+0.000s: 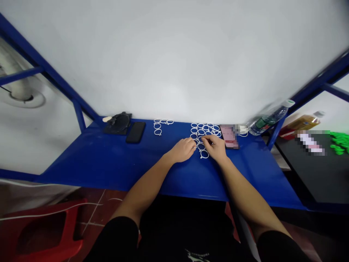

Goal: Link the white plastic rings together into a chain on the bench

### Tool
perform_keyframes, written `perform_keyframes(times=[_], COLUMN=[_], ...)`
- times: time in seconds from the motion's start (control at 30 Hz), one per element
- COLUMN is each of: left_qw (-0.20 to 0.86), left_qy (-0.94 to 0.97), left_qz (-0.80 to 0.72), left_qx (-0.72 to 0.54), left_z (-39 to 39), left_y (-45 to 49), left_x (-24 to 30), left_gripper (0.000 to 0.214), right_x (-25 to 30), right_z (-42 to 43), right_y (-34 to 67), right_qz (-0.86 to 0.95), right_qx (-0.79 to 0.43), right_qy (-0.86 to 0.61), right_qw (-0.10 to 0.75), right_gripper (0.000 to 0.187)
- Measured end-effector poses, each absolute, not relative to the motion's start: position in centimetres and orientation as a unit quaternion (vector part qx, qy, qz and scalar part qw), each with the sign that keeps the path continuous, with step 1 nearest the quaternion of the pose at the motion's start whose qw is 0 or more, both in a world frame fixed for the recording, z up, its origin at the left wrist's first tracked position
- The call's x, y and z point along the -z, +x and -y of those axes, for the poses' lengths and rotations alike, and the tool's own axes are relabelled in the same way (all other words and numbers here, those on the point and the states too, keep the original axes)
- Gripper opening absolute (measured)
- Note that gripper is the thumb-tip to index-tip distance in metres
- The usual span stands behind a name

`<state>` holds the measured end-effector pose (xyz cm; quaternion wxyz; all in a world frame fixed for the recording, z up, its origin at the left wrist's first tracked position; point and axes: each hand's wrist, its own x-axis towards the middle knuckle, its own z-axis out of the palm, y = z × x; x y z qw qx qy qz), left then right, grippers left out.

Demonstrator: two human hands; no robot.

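A cluster of several white plastic rings (204, 130) lies linked together on the blue table (109, 163). My left hand (183, 150) rests at the cluster's left edge with its fingers curled onto the rings. My right hand (216, 146) is at the cluster's lower right, fingers pinched on a white ring (204, 154). A smaller group of white rings (160, 125) lies apart to the left, near the back edge.
A black phone (135, 131) and a black pouch-like object (117, 123) lie at the back left. A phone with a red screen (229, 136) sits beside my right hand. A plastic water bottle (268, 119) leans at the right. A red stool (43, 233) stands below left.
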<state>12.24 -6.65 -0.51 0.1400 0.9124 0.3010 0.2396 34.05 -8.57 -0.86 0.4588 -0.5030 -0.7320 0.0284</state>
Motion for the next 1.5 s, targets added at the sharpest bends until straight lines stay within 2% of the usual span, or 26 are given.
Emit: perform_keyframes(times=[0.2,0.37,0.53,0.63,0.7,0.77,1.17,1.33,1.4,1.5], left_qw=[0.133,0.115,0.079,0.083,0.103,0.117,0.161,0.171,0.218,0.309], left_qy=[0.935,0.917,0.819,0.705,0.661,0.647,0.735,0.782,0.774,0.747], left_qz=[-0.272,-0.297,-0.494,-0.664,-0.715,-0.730,-0.645,-0.525,-0.473,-0.439], left_qx=[-0.186,-0.239,-0.281,-0.237,-0.203,-0.186,-0.134,-0.288,-0.359,-0.393], left_z=[6.6,5.6,2.6,0.9,0.2,-0.1,1.0,2.6,3.6,5.2], left_y=[13.0,12.0,7.5,3.9,2.1,1.2,3.6,6.9,9.0,11.5], left_x=[1.5,1.8,1.0,1.2,1.4,1.7,1.2,0.9,0.9,1.0], left_gripper=[0.016,0.020,0.022,0.034,0.043,0.041,0.018,0.013,0.016,0.022], right_x=[1.0,1.0,0.7,0.6,0.7,0.8,1.0,1.3,1.4,1.5], right_z=[8.6,8.5,8.7,8.8,8.9,8.9,8.8,8.7,8.8,9.0], right_y=[33.9,33.9,33.8,33.6,33.6,33.5,33.6,33.5,33.3,33.0], right_qz=[0.729,0.730,0.734,0.748,0.757,0.762,0.764,0.769,0.784,0.806], right_qx=[-0.033,-0.032,-0.040,-0.043,-0.046,-0.046,-0.045,-0.060,-0.075,-0.087], right_qy=[-0.504,-0.507,-0.508,-0.493,-0.482,-0.476,-0.484,-0.470,-0.450,-0.429], right_qw=[0.462,0.458,0.449,0.442,0.439,0.436,0.425,0.428,0.421,0.399], right_gripper=[0.019,0.021,0.020,0.019,0.019,0.018,0.020,0.022,0.027,0.030])
